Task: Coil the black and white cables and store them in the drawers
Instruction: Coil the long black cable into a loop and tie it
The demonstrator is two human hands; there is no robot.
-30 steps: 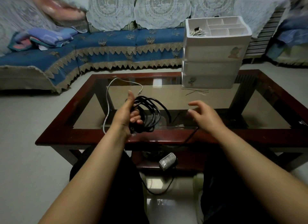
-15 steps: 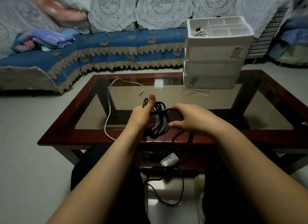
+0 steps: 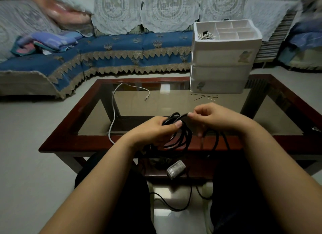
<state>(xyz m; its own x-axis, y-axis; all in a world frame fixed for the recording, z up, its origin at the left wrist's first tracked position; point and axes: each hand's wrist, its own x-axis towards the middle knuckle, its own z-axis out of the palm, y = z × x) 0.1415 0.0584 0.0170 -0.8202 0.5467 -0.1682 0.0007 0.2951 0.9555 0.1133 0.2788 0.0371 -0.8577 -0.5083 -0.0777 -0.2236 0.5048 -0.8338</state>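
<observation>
My left hand (image 3: 155, 131) grips a bundle of black cable (image 3: 183, 139) loops over the near edge of the table. My right hand (image 3: 216, 118) pinches a strand of the same cable beside the bundle's top. The rest of the black cable hangs down to the floor between my knees. A white cable (image 3: 113, 111) lies uncoiled on the glass at the left and drops over the near edge. The white drawer unit (image 3: 221, 70) stands at the table's far right, its drawers shut; its top tray holds a small tangle of ties.
The glass-topped table has a dark red wooden frame (image 3: 69, 143). A few thin loose ties (image 3: 203, 97) lie on the glass in front of the drawers. A small clear box (image 3: 176, 169) sits on the shelf under the table. A blue sofa (image 3: 104, 54) runs behind.
My right hand came in from open and apart, took hold of the black cable, and now pinches a strand at the bundle's top. My left hand turned thumb-down over the loops.
</observation>
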